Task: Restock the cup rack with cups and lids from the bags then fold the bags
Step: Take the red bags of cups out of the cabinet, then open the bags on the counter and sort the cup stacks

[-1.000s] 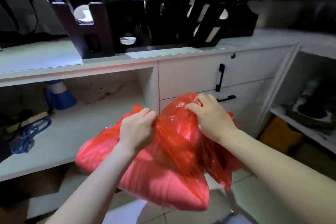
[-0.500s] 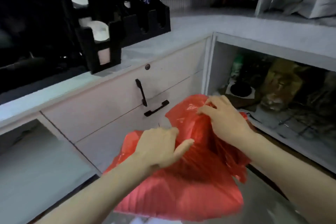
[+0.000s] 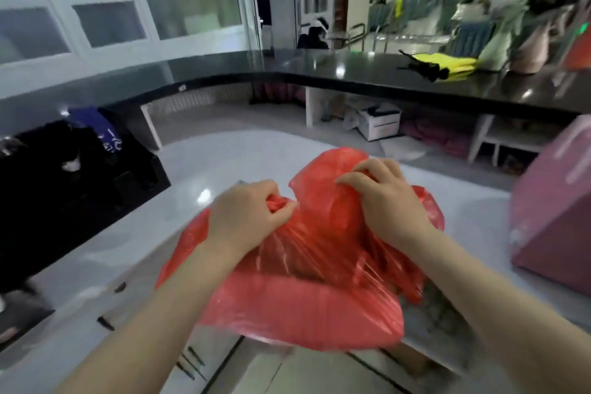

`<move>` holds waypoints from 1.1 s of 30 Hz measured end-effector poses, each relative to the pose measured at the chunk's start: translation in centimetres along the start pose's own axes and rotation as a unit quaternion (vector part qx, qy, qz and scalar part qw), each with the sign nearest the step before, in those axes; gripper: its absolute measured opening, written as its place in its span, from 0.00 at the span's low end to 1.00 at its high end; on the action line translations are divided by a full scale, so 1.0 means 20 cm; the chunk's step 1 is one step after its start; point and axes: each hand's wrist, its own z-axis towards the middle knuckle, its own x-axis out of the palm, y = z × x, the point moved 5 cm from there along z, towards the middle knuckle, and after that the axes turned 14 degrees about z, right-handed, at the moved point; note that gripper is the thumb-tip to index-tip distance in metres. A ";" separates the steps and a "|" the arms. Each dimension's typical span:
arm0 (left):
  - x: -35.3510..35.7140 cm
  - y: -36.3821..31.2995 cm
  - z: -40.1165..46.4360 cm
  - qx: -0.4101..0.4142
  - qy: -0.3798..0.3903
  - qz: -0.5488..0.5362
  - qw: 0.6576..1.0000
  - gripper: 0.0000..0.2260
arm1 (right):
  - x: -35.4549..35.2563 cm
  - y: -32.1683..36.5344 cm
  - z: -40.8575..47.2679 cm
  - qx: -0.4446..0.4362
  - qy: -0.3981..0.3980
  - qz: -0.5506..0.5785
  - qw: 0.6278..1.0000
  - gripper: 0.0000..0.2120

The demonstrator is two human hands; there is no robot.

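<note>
Both hands' fingers (image 3: pixel 281 201) apparently curled, gripping.

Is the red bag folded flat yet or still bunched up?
Still bunched. The red bag hangs crumpled and billowing, its top gathered in the left hand and right hand.

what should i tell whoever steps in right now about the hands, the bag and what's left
Left hand: grips bunched plastic of the red bag.
Right hand: grips the bag's upper part.
The bag is held at the white counter edge, apparently still full; its contents cannot be made out.
The black cup rack sits on the counter to the left, a pink box to the right.
Done: bag brought up.
Left: open it, load the rack with cups and lids, fold the bags.
</note>
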 end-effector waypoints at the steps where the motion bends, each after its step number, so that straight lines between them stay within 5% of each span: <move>1: 0.00 -0.02 0.10 -0.005 -0.012 -0.014 1.000 0.17 | -0.04 -0.05 0.06 -0.005 -0.017 -0.010 1.000 0.15; 8: 0.24 -0.02 0.71 0.003 -0.058 -0.059 0.997 0.19 | -0.08 -0.45 0.38 0.021 -0.030 -0.084 0.996 0.16; 15: 0.69 0.14 1.23 0.003 -0.004 -0.080 0.997 0.16 | 0.20 -0.94 0.61 0.131 0.050 -0.145 0.979 0.15; 27: 1.22 0.35 1.77 -0.066 0.063 -0.092 0.992 0.14 | 0.51 -1.52 0.94 0.170 0.006 -0.207 0.963 0.13; 33: 1.33 0.29 1.85 -0.050 0.074 -0.148 0.985 0.12 | 0.74 -1.70 0.93 0.220 0.250 -0.198 0.922 0.21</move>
